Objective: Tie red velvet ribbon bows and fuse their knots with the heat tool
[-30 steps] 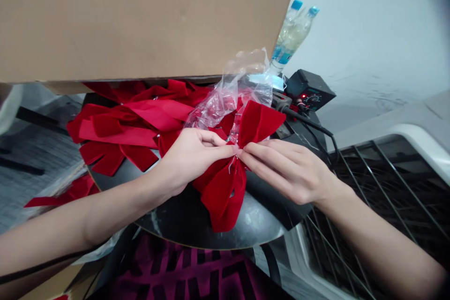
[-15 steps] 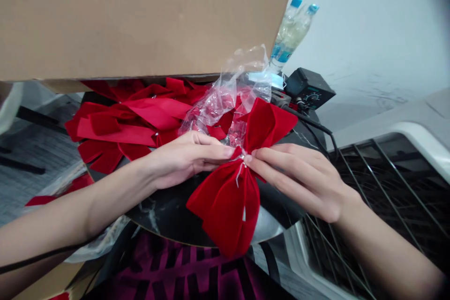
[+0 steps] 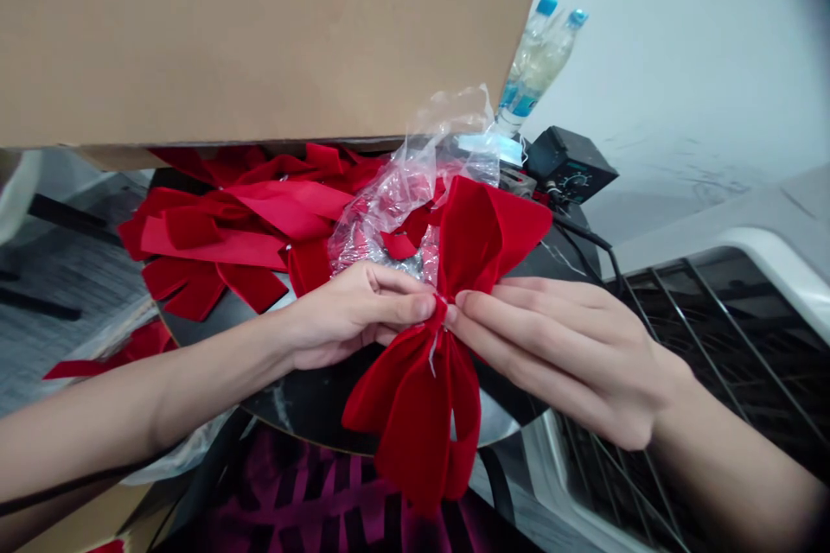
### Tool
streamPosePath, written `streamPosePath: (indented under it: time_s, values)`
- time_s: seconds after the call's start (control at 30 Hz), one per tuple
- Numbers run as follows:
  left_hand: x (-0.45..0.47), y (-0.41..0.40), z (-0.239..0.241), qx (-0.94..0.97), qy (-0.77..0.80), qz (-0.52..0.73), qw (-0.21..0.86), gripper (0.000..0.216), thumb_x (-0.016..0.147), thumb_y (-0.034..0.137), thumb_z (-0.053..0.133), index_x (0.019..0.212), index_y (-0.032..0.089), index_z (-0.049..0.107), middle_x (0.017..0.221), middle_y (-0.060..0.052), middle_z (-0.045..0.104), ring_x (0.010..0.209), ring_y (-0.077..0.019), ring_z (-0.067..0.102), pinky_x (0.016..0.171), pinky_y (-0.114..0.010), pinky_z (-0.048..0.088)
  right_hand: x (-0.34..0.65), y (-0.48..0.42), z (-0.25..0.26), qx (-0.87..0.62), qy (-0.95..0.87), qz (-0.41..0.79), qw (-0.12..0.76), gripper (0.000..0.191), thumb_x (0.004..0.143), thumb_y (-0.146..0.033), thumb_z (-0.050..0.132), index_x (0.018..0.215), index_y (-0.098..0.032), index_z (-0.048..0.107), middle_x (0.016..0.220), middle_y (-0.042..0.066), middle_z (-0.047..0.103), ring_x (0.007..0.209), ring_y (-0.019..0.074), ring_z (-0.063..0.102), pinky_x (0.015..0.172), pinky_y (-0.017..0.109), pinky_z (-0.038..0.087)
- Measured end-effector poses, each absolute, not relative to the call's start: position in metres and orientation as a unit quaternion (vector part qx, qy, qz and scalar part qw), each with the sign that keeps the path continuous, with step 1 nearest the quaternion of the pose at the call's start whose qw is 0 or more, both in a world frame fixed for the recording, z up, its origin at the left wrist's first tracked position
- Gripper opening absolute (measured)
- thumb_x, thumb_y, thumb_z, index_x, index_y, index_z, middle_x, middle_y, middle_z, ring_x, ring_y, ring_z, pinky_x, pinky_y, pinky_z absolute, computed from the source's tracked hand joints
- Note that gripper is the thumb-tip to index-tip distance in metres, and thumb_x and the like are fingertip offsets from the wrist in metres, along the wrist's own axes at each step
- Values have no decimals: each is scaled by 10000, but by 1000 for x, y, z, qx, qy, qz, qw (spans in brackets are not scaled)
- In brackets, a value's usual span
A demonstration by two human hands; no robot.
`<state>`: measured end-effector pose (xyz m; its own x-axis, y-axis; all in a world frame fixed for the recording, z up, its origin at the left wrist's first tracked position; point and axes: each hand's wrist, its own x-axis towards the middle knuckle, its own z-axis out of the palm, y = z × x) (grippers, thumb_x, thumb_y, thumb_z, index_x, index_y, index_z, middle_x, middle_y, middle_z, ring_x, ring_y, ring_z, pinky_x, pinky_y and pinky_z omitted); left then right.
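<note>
Head view, one item in hand: one red velvet bow [image 3: 441,363], held above the near part of a round black tabletop [image 3: 311,406], toward its right side. Its long axis runs nearly top to bottom in the view, with the upper loops pointing up and slightly right and the lower loops and tails pointing down past the near rim. A thin pale wire [image 3: 432,354] hangs at its pinched centre. Hands, two: the left hand [image 3: 354,315] grasps the bow's centre from the left, its fingertips [image 3: 424,307] pressed to the gathered velvet; the right hand [image 3: 558,354] grasps the same centre from the right, its fingertips [image 3: 460,301] just beside the left ones. Behind the bow, one crumpled clear plastic bag [image 3: 395,212] lies against a heap of red bows [image 3: 226,229], exact count hidden by overlap, at the tabletop's far left. One loose red ribbon [image 3: 110,354] lies beyond the left rim. Along the far edge stand one cardboard box [image 3: 226,34], two blue-capped plastic bottles [image 3: 538,60] and one black dial unit [image 3: 571,164] with a black cable [image 3: 584,238]. One black wire rack [image 3: 713,346] sits at right.
</note>
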<state>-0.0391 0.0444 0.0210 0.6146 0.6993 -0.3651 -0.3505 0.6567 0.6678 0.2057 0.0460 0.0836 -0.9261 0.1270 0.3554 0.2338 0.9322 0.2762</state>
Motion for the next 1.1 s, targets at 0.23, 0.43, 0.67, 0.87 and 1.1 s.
streamPosePath:
  time_s: [0.23, 0.43, 0.67, 0.87, 1.1]
  values:
    - [-36, 27, 35, 227, 318, 308, 868, 238, 790, 266, 883, 792, 151, 675, 756, -7, 711, 666, -101, 658, 634, -179, 521, 200, 53, 86, -39, -970, -172, 169, 241, 1012, -82, 533, 1169, -27, 707, 1135, 155, 769, 1017, 202, 725, 967, 324, 622]
    - [-26, 20, 38, 245, 344, 336, 842, 261, 877, 361, 808, 893, 157, 647, 803, -20, 707, 716, -119, 669, 708, -225, 546, 198, 53, 82, -56, -970, -159, 176, 231, 1004, -66, 533, 1159, -9, 694, 1116, 163, 777, 992, 209, 737, 957, 334, 637]
    - [-29, 19, 38, 296, 352, 335, 822, 263, 941, 378, 735, 899, 136, 642, 819, -45, 722, 720, -125, 684, 726, -238, 553, 205, 49, 71, -50, -963, -171, 200, 241, 980, -74, 592, 1181, -8, 707, 1286, 206, 731, 1087, 249, 741, 930, 367, 650]
    - [-32, 19, 40, 312, 364, 336, 811, 288, 932, 412, 741, 916, 136, 662, 796, -32, 718, 709, -123, 694, 699, -223, 558, 206, 46, 72, -51, -961, -182, 202, 272, 1000, -85, 564, 1231, -24, 694, 1301, 190, 729, 1069, 217, 745, 967, 342, 627]
    - [-34, 21, 42, 313, 366, 338, 808, 222, 906, 332, 780, 860, 145, 668, 744, -23, 765, 655, -106, 713, 652, -177, 563, 201, 41, 77, -70, -964, -165, 195, 229, 1000, -85, 553, 1156, -73, 721, 1243, 164, 758, 1033, 209, 739, 884, 337, 631]
